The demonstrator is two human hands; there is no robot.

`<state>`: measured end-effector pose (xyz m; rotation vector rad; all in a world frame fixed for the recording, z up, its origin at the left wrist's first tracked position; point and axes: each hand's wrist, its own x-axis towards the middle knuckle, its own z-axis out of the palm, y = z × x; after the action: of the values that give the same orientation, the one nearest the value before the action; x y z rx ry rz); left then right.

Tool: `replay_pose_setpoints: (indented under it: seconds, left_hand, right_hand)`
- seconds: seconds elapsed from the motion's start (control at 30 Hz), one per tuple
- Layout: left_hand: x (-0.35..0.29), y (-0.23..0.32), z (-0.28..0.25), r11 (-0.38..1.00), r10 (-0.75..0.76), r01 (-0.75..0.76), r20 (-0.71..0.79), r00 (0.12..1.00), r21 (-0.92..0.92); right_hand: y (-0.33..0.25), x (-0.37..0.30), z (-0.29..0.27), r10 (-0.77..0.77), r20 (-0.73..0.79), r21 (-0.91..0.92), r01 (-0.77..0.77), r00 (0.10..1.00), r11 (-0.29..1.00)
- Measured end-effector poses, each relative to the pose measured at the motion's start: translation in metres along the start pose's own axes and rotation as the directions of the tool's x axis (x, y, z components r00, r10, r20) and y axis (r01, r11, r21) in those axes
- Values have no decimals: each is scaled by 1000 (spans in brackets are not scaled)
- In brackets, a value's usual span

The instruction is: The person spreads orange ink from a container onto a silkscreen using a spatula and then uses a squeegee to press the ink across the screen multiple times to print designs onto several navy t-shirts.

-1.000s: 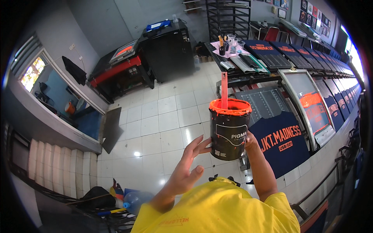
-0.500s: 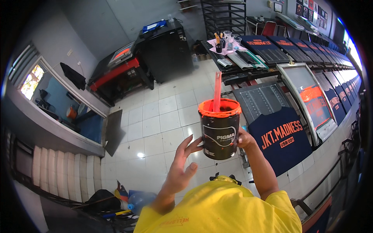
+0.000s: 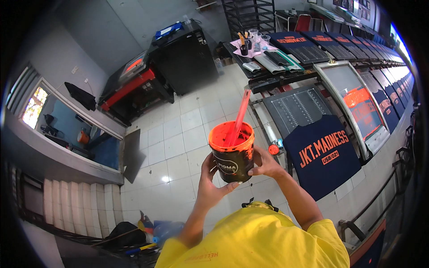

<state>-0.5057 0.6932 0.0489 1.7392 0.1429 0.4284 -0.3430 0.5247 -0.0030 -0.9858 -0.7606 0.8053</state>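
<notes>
Both hands hold a black ink tub [image 3: 233,164] in front of me, its rim and inside smeared with bright orange ink. My left hand [image 3: 210,186] is wrapped round the tub's left side, thumb along the bottom edge. On the opposite side, my right hand [image 3: 267,163] grips the wall, its thumb near the base. An orange-red ink spatula [image 3: 240,111] stands tilted in the tub, its upper end leaning right; its lower end is hidden inside. The tub itself tips slightly, so that part of its inside shows.
At right, a navy shirt [image 3: 328,174] with orange print lies over a dark pallet [image 3: 297,109], beside an orange-stained printing screen [image 3: 357,105]. Rows of printed shirts run behind. Cups [image 3: 254,38] stand on a far table. Black cabinet [image 3: 185,60] at back; steps [image 3: 80,205] left.
The tub has moved left and a little toward me, with its spatula now tilted to the right. My left hand has gone from spread fingers beside the tub to a grip round it.
</notes>
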Motion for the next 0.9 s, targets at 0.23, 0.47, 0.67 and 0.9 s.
replay_pose_setpoints:
  seconds: [0.23,0.47,0.67,0.9]
  left_hand:
    - [13,-28,9,989,-122,118,47,991,87]
    - [23,-54,27,985,-171,168,77,982,37]
    - [46,-82,29,965,-263,262,158,952,30]
    - [78,-162,4,944,-327,327,279,903,50]
  right_hand:
    - [24,-15,-1,0,-90,-106,-9,996,994]
    - [48,-30,-19,11,-165,-158,-38,986,987]
    - [64,-28,-37,51,-236,-202,-100,970,974]
    - [97,-2,-50,77,-338,-325,-193,938,926]
